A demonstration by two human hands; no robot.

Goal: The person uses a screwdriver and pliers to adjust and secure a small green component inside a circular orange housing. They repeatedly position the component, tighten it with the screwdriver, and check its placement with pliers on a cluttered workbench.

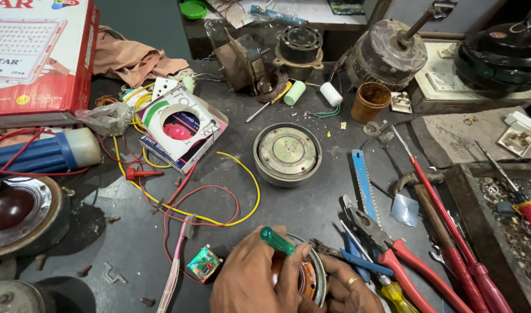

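At the bottom centre both my hands close around a round metal motor part point(309, 277) with copper windings inside. My left hand point(254, 278) lies over it and grips a screwdriver with a green handle point(277, 240) that points down into the part. My right hand point(349, 290), with a ring on one finger, holds the part's right rim. A round grey motor housing point(287, 153) sits on the dark workbench point(312, 203) just beyond my hands.
Red-handled pliers point(393, 249), a blue saw blade point(363, 182), long red screwdrivers point(451, 232) and a hammer lie right of my hands. Yellow and red wires point(219, 214), a small circuit board point(204, 262) and a carton point(181, 130) lie left. Motors, capacitors and a brown cup point(370, 101) stand behind.
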